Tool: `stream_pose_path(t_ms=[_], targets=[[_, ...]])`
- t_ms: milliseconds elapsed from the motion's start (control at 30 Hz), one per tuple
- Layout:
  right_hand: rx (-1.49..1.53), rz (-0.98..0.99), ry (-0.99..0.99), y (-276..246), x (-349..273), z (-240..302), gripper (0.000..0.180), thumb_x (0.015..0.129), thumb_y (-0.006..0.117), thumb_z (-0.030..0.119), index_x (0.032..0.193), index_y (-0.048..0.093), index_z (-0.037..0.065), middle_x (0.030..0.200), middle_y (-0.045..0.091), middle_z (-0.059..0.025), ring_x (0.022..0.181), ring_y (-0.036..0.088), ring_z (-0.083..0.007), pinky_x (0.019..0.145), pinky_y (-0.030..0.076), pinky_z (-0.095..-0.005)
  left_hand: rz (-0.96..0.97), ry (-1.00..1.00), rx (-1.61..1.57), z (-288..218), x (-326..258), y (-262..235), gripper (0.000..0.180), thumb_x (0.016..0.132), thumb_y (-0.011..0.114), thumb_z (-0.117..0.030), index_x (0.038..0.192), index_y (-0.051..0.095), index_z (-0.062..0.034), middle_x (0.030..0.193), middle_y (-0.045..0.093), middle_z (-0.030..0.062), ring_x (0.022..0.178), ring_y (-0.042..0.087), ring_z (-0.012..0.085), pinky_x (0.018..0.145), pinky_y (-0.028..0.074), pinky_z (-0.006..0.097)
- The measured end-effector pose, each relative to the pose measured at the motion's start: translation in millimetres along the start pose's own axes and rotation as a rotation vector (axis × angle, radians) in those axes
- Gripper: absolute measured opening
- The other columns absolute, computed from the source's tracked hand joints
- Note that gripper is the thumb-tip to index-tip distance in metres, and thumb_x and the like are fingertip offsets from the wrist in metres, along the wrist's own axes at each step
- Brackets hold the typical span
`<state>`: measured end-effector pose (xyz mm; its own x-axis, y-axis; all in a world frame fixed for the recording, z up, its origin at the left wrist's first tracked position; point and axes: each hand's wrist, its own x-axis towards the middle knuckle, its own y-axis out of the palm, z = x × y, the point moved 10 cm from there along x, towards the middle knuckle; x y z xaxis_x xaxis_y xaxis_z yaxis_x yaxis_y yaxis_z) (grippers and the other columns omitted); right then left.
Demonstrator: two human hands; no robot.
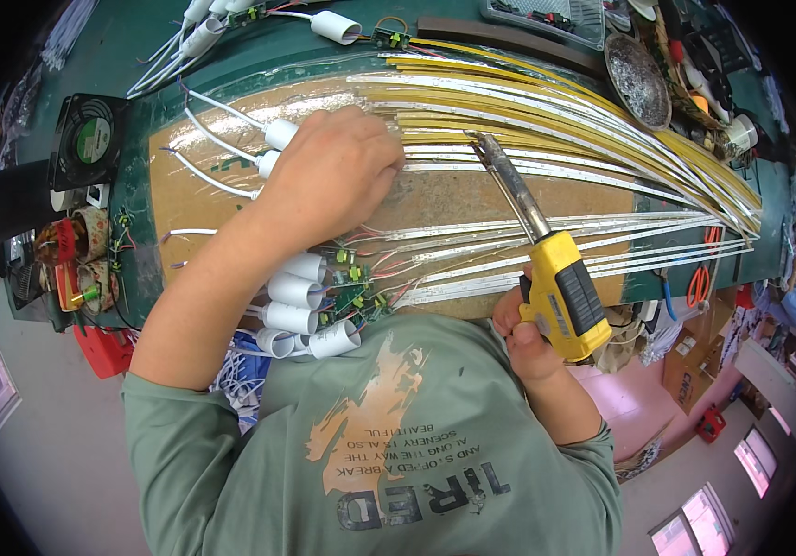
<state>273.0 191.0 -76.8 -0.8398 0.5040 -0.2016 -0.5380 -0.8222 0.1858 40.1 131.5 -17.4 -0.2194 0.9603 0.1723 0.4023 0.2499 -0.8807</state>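
Note:
My right hand (529, 345) grips a yellow and black soldering gun (565, 296). Its metal barrel points away from me, and the tip is over the LED strips (528, 125). My left hand (337, 171) is closed, fingers bent down at the left ends of the white and yellow strips. Whatever lies between those fingertips is hidden under the hand. White tube caps with cables (279, 134) lie just left of that hand. Nearer me, more white caps (294, 289) and small green circuit boards (353, 296) sit by wires at the ends of other strips.
A brown board (472, 199) lies on the green bench mat (138, 278). A black fan (87, 141) stands at the left. Far right are a round metal dish (637, 83) and a clear tray (560, 20). Orange-handled scissors (699, 285) lie near the right edge.

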Motion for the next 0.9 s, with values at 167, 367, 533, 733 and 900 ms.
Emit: stream_pose_path(t_ms=[167,367,533,733,900], targets=[[-0.025,0.002,-0.013,-0.4,-2.4,-2.3,0.012,0.083,0.063,0.012,0.089,0.054,0.007,0.075,0.054,-0.0021,0.068,0.051,-0.0156,0.06,0.041,-0.0289,0.015,0.002,0.027,-1.9,0.5,0.7,0.008,0.076,0.066,-0.009,0.083,0.065,-0.0068,0.086,0.063,0.0082,0.089,0.06,0.0282,0.079,0.045,0.04],[-0.056,0.007,-0.034,-0.5,-2.0,-1.9,0.011,0.084,0.062,0.01,0.09,0.054,0.006,0.075,0.053,-0.0026,0.067,0.051,-0.0163,0.059,0.041,-0.0293,0.037,-0.012,0.044,-1.0,-0.7,1.6,0.009,0.076,0.066,-0.01,0.084,0.065,-0.0072,0.089,0.064,0.0079,0.09,0.06,0.0279,0.082,0.044,0.04],[-0.039,0.004,-0.047,0.4,-2.1,0.1,0.011,0.084,0.062,0.01,0.091,0.054,0.006,0.075,0.053,-0.0031,0.067,0.051,-0.0164,0.059,0.041,-0.0293,0.052,-0.016,0.056,-2.4,0.6,2.9,0.008,0.077,0.065,-0.01,0.084,0.065,-0.0074,0.09,0.064,0.008,0.091,0.059,0.0279,0.083,0.044,0.04],[-0.022,0.002,-0.054,1.6,0.0,0.1,0.011,0.086,0.062,0.011,0.091,0.054,0.006,0.074,0.053,-0.003,0.066,0.051,-0.0162,0.059,0.04,-0.0284,0.051,-0.033,0.008,-0.9,-1.1,-9.2,0.018,0.076,0.068,-0.011,0.093,0.066,-0.0065,0.094,0.064,0.0101,0.095,0.059,0.0302,0.087,0.045,0.041],[0.022,-0.007,-0.058,-0.1,-1.1,-0.8,0.009,0.086,0.061,0.011,0.091,0.054,0.006,0.075,0.053,-0.0021,0.067,0.051,-0.0152,0.059,0.04,-0.0283,0.14,-0.078,0.032,22.5,-7.2,-39.1,0.032,0.073,0.071,-0.012,0.104,0.065,-0.0065,0.106,0.064,0.0117,0.105,0.057,0.0321,0.093,0.045,0.041]])
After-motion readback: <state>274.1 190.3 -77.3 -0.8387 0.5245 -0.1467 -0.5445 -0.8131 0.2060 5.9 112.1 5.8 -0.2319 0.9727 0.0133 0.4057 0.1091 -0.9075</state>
